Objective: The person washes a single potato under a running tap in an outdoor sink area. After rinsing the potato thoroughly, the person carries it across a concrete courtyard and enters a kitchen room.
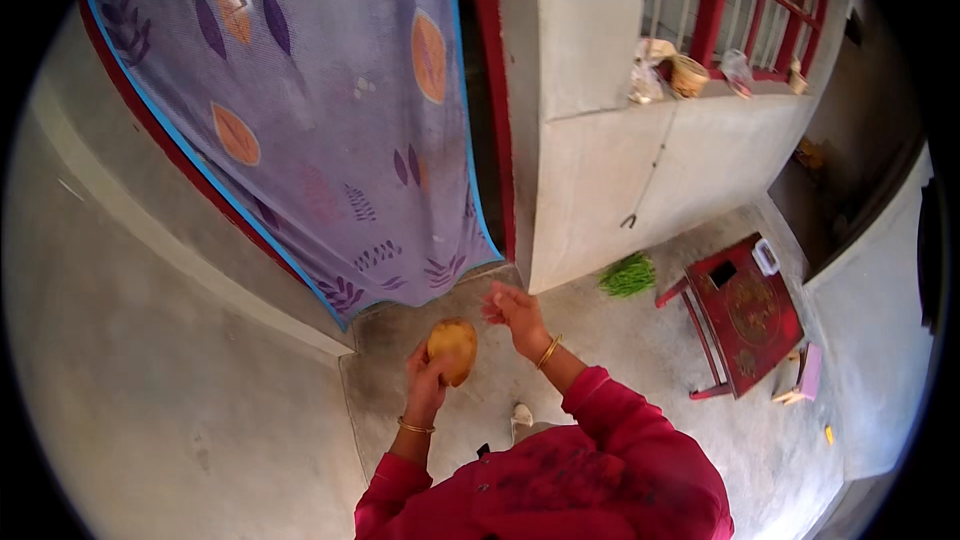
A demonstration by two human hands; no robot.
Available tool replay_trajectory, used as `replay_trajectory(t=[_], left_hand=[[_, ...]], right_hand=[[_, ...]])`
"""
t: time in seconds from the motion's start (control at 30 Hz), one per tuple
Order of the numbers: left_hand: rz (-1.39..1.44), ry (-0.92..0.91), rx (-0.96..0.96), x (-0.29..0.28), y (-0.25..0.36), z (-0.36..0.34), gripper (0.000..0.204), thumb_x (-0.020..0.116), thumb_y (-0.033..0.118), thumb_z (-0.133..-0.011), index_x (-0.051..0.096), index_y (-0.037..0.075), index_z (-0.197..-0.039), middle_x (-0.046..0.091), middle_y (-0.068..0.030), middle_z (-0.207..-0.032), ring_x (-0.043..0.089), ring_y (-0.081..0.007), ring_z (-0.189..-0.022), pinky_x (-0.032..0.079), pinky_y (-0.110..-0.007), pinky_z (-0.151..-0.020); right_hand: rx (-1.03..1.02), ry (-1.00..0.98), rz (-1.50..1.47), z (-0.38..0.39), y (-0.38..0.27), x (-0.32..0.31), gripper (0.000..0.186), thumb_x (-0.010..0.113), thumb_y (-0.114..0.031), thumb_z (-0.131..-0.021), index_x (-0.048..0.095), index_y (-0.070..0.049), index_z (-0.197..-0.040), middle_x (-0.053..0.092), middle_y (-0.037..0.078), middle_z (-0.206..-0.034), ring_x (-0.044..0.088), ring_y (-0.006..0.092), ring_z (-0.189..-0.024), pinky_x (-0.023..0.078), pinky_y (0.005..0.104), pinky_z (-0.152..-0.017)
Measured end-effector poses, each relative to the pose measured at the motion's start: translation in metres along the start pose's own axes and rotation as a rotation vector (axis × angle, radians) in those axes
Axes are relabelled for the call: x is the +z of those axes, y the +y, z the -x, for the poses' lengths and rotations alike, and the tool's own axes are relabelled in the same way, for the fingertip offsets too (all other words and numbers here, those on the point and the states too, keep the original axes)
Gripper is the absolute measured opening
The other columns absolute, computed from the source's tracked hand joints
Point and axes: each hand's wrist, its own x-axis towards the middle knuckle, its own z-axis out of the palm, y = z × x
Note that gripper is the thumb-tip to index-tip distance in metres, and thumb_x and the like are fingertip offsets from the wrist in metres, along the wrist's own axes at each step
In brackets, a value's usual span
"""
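My left hand [427, 380] grips a smooth, yellow-brown oval thing [455, 348] with a few dark specks, its thumb lying across the near face. Whether it is a fruit, a potato or a small bowl I cannot make out. My right hand [513, 312] is raised a little beyond it to the right, apart from the oval thing. Motion blurs its fingers, which look partly bent, so I cannot see whether they hold anything. Each wrist wears a gold-coloured bangle, below the cuffs of my red sleeves.
Ahead, a purple leaf-patterned curtain [330, 130] hangs in a red-framed doorway. Green stalks [628, 275] lie on the concrete floor by the wall. To the right stand a red table [755, 325] and a small pink-topped stool [808, 373]. A woven basket [688, 76] sits on the window ledge.
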Motion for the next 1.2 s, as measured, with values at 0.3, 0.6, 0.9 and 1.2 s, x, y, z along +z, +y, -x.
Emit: replay_trajectory(t=[0.3,0.6,0.9,1.2], left_hand=[[-0.045,0.111,-0.080,-0.023,0.025,-0.186,0.042,0.063,0.005,-0.075,0.052,-0.005,-0.114,0.059,-0.0098,-0.104,0.058,-0.0175,-0.093,0.049,-0.032,-0.081],[-0.193,-0.160,-0.233,-0.034,0.053,-0.414,0.038,0.070,0.005,-0.070,0.056,-0.001,-0.105,0.059,-0.0054,-0.096,0.057,-0.0142,-0.085,0.048,-0.028,-0.074],[-0.117,-0.099,0.273,-0.086,0.182,-0.675,0.038,0.058,0.015,-0.083,0.048,0.004,-0.118,0.056,-0.0076,-0.106,0.057,-0.0180,-0.089,0.051,-0.030,-0.069],[-0.094,0.103,0.457,-0.178,0.334,-0.808,0.046,0.057,0.019,-0.084,0.042,-0.004,-0.122,0.055,-0.0203,-0.104,0.061,-0.0328,-0.084,0.054,-0.043,-0.071]], right_hand=[[-0.246,0.106,-0.074,-0.284,-0.076,0.045,0.037,0.055,-0.013,-0.087,0.048,-0.004,-0.123,0.060,0.006,-0.101,0.061,0.0194,-0.080,0.050,0.0304,-0.066],[-0.621,-0.058,0.062,-0.489,-0.084,0.138,0.030,0.051,-0.010,-0.087,0.052,0.001,-0.115,0.057,0.008,-0.111,0.055,0.0138,-0.082,0.047,0.0268,-0.071],[-0.356,-0.402,0.027,-0.574,-0.118,0.257,0.024,0.057,-0.003,-0.085,0.059,0.000,-0.109,0.063,0.007,-0.095,0.061,0.0128,-0.074,0.051,0.0268,-0.063],[-0.209,0.026,-0.216,-0.794,-0.181,0.210,0.025,0.057,-0.013,-0.087,0.060,0.001,-0.107,0.065,0.009,-0.090,0.062,0.0132,-0.065,0.051,0.0245,-0.053]])
